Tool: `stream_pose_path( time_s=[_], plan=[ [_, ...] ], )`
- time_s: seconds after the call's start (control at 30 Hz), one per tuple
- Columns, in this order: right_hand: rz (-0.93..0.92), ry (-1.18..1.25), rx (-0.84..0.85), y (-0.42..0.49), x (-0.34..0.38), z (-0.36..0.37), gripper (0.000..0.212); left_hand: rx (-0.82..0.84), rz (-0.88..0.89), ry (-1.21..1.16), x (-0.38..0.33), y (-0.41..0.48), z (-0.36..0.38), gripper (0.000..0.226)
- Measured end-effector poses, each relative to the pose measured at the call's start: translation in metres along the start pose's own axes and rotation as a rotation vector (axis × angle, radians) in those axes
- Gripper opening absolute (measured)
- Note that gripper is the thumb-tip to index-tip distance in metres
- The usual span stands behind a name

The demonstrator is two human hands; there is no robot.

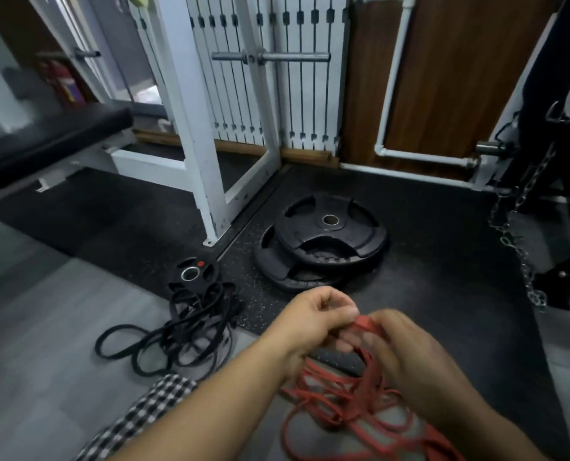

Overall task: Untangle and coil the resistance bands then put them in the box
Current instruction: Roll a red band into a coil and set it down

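Pinches tangled red resistance band (343, 405) with left hand (313, 319) and right hand (408, 356), lower centre, right of heaped black resistance bands (183, 331) on floor.

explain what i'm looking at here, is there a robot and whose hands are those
No robot here: one picture, from a camera worn on a person's head, looking forward and down at a gym floor. The person's left hand and right hand are both up in front, pinching a tangle of red resistance bands whose loops trail down to the floor. The right hand is blurred. To the left lies a pile of black bands, next to a small weight plate. Further back sit two big stacked plates, a white rack and a bench. No box is in view.
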State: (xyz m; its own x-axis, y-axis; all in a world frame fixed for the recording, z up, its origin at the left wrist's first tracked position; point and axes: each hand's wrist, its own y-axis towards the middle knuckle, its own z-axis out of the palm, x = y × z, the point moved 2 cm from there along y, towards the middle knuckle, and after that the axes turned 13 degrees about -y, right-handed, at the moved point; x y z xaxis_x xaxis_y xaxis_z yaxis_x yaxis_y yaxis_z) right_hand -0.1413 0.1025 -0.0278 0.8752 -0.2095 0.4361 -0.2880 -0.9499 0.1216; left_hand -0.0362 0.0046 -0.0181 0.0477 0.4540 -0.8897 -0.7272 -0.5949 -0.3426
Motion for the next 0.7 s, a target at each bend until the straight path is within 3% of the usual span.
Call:
stream_pose_path(
  time_s=[0.2,0.27,0.37,0.43,0.5,0.6,0.7],
  plan=[
    [0.066,0.367,-0.094,0.002,-0.004,-0.011,0.027,-0.013,-0.054,-0.318,-0.009,-0.001,-0.008,0.01],
    [0.108,0.388,-0.153,-0.003,-0.006,-0.016,0.025,0.042,0.037,-0.105,-0.007,0.004,-0.006,0.009],
    [0.159,0.264,-0.188,-0.008,-0.008,-0.02,0.021,0.044,0.529,0.493,-0.009,0.01,0.001,0.01],
    [0.172,0.156,-0.193,-0.013,-0.01,-0.022,0.015,0.083,0.733,0.755,-0.007,0.007,0.011,0.019],
    [0.22,0.128,-0.194,-0.02,-0.013,-0.028,0.014,0.187,0.618,0.737,-0.004,0.003,0.021,0.02],
    [0.317,0.22,-0.149,-0.032,-0.018,-0.035,0.013,0.268,0.275,0.417,-0.002,0.004,0.032,0.013],
    [0.369,0.405,-0.117,-0.039,-0.02,-0.038,0.015,0.238,0.21,0.334,-0.002,0.007,0.04,0.017]
  ],
)
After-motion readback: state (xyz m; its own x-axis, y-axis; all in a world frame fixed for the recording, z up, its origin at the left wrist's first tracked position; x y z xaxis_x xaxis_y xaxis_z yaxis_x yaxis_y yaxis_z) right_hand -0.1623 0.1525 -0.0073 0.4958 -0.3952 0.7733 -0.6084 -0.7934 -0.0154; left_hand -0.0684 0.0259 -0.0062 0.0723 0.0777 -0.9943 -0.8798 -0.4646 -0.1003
